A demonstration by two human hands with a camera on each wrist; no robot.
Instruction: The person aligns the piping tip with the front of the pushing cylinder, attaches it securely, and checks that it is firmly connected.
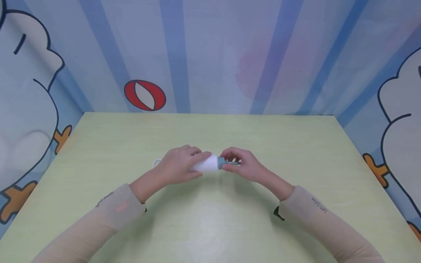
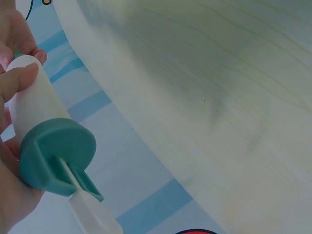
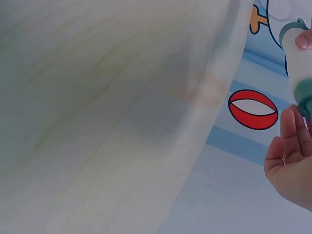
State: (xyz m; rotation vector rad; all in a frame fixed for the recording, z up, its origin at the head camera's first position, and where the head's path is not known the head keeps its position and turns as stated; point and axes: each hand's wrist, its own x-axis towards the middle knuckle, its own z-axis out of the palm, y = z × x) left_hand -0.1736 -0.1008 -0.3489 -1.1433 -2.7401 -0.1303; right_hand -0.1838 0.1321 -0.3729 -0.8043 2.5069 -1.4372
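Note:
A white cylinder with teal ends (image 1: 208,164) is held sideways between the two hands, above the pale table. My left hand (image 1: 181,164) grips its white body, with the thumb lying along the side in the left wrist view. From the slotted teal end cap (image 2: 58,151) beside that hand comes a white cord-like piece (image 2: 92,214). At the opposite end, my right hand (image 1: 242,163) pinches the teal collar (image 1: 221,163), from which a thin metallic rod (image 1: 234,163) runs back under the fingers. I cannot tell what kind of tool it is.
The pale green table (image 1: 210,226) spreads below both hands. Behind it hangs a blue striped backdrop (image 1: 220,54) with a red and white oval (image 1: 145,95). Cartoon figures with orange feet (image 1: 376,171) are printed on the side walls. Long beige sleeves (image 1: 121,208) cover both forearms.

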